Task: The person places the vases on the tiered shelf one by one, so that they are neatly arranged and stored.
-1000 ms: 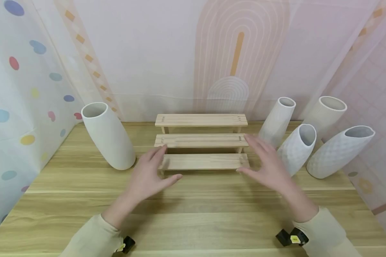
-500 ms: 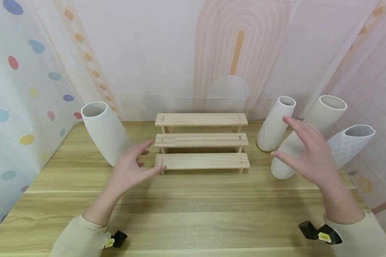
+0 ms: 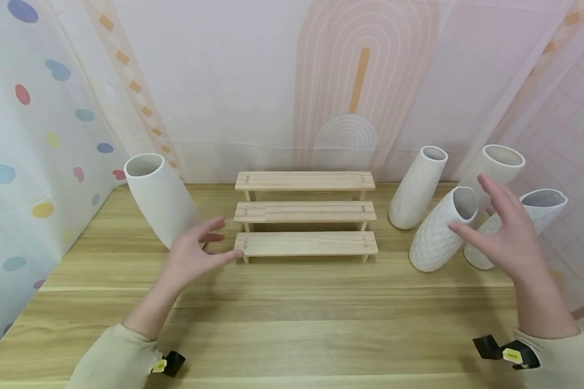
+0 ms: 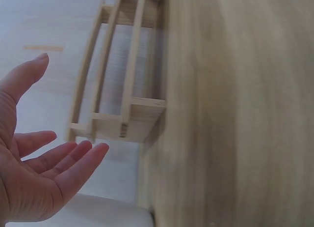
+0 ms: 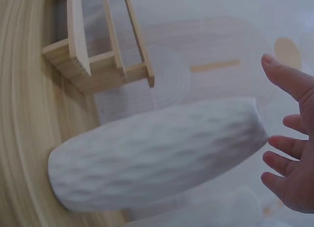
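A three-tier wooden stand (image 3: pixel 305 244) occupies the middle of the table. My left hand (image 3: pixel 192 249), fingers spread and holding nothing, hovers between the stand's left end and a smooth white vase (image 3: pixel 163 202). In the left wrist view the same hand (image 4: pixel 44 173) is relaxed beside the stand (image 4: pixel 128 79). On the other side my right hand (image 3: pixel 508 237) is raised, thumb and fingers apart with nothing between them. Its thumb overlaps the rim of a dimpled white vase (image 3: pixel 438 232) in the head view. Behind the hand, a second dimpled vase (image 3: pixel 540 213) is partly hidden.
A slim white vase (image 3: pixel 416 189) and a wider one (image 3: pixel 496 162) stand at the back right. Wooden table (image 3: pixel 311 335) surface spreads in front of the stand. A patterned curtain (image 3: pixel 224 81) rises behind the table, and a dotted one (image 3: pixel 29 162) lines the left side.
Both hands have moved apart from in front of the stand: the left one leftward toward the smooth vase, the right one rightward past the nearer dimpled vase. Stand and vases stay in place.
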`<action>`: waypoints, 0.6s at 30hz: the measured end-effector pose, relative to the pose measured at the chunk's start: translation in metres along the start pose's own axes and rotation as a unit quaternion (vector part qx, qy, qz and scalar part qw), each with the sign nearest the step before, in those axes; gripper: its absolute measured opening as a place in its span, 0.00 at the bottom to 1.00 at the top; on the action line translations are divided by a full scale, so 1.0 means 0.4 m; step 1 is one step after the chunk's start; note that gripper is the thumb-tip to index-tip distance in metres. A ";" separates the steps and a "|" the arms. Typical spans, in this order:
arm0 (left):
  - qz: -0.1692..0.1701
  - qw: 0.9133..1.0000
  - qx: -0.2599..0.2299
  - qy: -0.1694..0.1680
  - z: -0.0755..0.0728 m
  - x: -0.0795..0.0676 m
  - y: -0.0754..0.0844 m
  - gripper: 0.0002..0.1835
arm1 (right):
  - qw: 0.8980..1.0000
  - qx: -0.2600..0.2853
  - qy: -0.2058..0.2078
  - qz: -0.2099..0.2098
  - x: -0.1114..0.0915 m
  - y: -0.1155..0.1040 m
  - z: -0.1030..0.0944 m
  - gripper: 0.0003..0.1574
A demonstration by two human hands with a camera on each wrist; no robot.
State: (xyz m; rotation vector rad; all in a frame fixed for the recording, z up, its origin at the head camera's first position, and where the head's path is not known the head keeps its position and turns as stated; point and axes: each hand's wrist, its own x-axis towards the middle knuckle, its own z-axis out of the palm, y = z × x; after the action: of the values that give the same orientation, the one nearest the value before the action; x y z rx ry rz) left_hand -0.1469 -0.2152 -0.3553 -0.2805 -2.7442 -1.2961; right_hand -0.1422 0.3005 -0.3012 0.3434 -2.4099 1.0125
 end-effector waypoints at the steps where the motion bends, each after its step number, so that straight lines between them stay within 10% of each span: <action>1: -0.005 1.000 0.000 -0.004 0.004 0.001 -0.007 0.48 | 1.000 0.014 -0.006 0.011 -0.002 0.006 0.000 0.56; 18: -0.054 0.996 -0.042 -0.056 0.048 0.030 -0.063 0.46 | 0.971 0.224 -0.082 0.033 -0.025 0.103 0.035 0.53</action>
State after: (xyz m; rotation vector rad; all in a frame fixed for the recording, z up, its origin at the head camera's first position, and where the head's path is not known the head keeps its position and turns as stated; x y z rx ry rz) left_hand -0.1637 -0.2145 -0.3846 -0.2220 -2.8374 -1.4685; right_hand -0.1553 0.3193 -0.3393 0.5212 -2.3262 1.6182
